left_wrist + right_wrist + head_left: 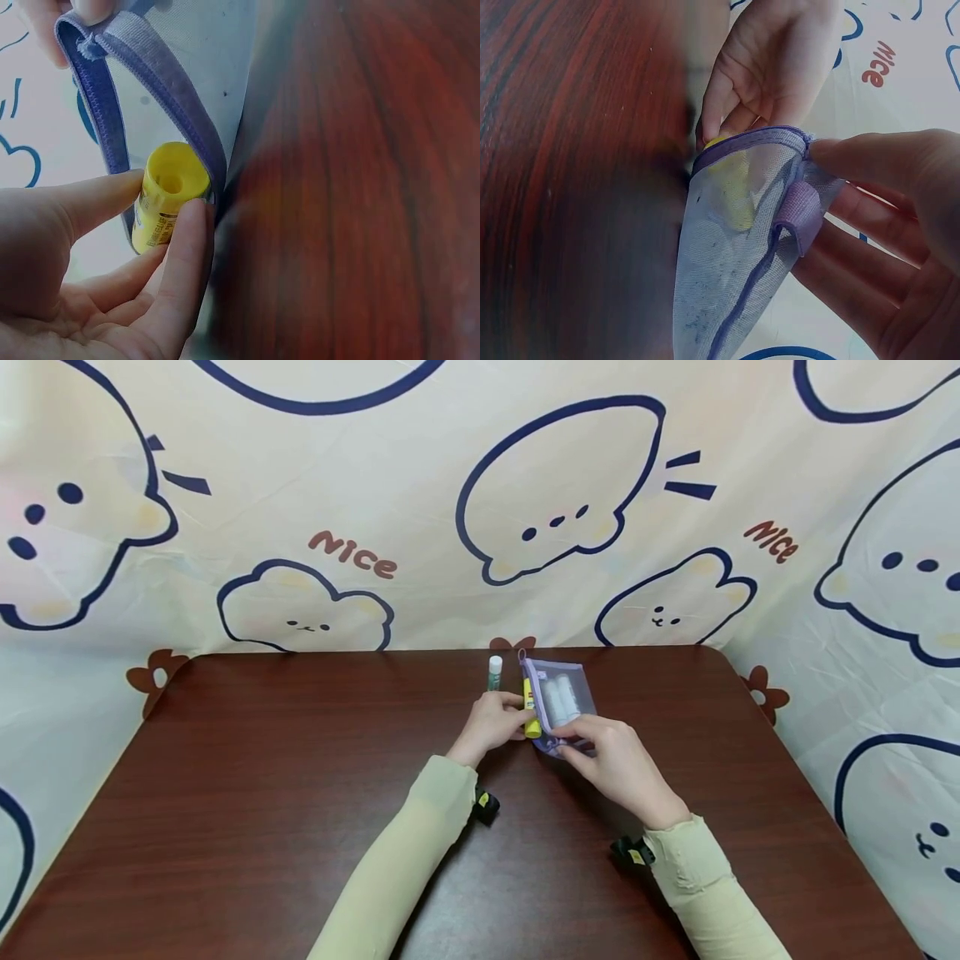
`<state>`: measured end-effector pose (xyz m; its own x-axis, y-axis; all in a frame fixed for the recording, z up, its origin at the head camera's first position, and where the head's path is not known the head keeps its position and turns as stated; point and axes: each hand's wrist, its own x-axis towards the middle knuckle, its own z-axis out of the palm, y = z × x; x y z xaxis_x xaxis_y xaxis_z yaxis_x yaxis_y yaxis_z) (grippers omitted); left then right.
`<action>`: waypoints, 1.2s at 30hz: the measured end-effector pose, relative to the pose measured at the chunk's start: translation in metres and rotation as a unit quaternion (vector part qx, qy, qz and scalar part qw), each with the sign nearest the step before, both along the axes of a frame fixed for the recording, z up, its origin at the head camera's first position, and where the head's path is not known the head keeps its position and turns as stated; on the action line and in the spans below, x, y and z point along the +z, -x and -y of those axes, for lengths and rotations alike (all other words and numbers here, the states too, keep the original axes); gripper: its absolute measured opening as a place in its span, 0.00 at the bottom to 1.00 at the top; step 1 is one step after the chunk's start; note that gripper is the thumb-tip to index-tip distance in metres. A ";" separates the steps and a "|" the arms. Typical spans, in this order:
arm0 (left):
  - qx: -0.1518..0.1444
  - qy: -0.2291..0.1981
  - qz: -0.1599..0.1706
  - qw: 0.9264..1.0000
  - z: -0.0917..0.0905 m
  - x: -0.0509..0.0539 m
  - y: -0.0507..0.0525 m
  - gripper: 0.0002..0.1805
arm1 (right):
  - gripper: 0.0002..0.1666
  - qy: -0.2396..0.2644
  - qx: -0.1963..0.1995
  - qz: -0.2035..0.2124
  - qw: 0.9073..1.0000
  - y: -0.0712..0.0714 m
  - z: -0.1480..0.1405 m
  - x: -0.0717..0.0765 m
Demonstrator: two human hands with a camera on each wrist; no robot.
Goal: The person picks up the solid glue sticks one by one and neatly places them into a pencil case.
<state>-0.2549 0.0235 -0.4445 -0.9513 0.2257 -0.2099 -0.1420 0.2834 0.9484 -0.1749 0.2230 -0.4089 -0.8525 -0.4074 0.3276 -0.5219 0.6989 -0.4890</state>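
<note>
My left hand (491, 724) pinches a yellow glue stick (528, 693) between thumb and fingers at the unzipped mouth of a purple mesh pouch (579, 675). In the left wrist view the glue stick (156, 219) sits between the two zipper edges (169, 86), its hollowed end towards the camera. Through the mesh in the right wrist view, part of the yellow stick (736, 199) shows inside the pouch (720, 262). My right hand (618, 764) grips the zipper end of the pouch with thumb and fingers. White cylinders (561, 697) show through the pouch.
Just beyond my left hand, a white-capped stick with a green label (494, 672) stands upright on the dark wooden table (262, 793). A cartoon-printed cloth (420, 510) hangs behind the table's far edge and along its sides. Each wrist wears a small black camera (486, 807).
</note>
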 end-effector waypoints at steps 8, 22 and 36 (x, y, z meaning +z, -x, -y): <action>0.009 -0.007 0.008 1.000 -0.006 -0.001 0.002 0.23 | 0.13 0.003 0.005 -0.013 1.000 0.000 -0.001 -0.002; -0.010 -0.031 -0.015 0.999 -0.010 -0.001 0.004 0.19 | 0.13 0.000 0.001 -0.003 1.000 0.000 0.000 0.000; -0.007 -0.081 -0.015 0.997 -0.010 -0.005 0.004 0.29 | 0.13 -0.002 0.001 0.004 1.000 0.001 -0.002 0.001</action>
<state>-0.2591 0.0338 -0.4496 -0.9530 0.2684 -0.1406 -0.1092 0.1286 0.9857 -0.1756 0.2253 -0.4078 -0.8546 -0.4101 0.3186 -0.5189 0.7002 -0.4904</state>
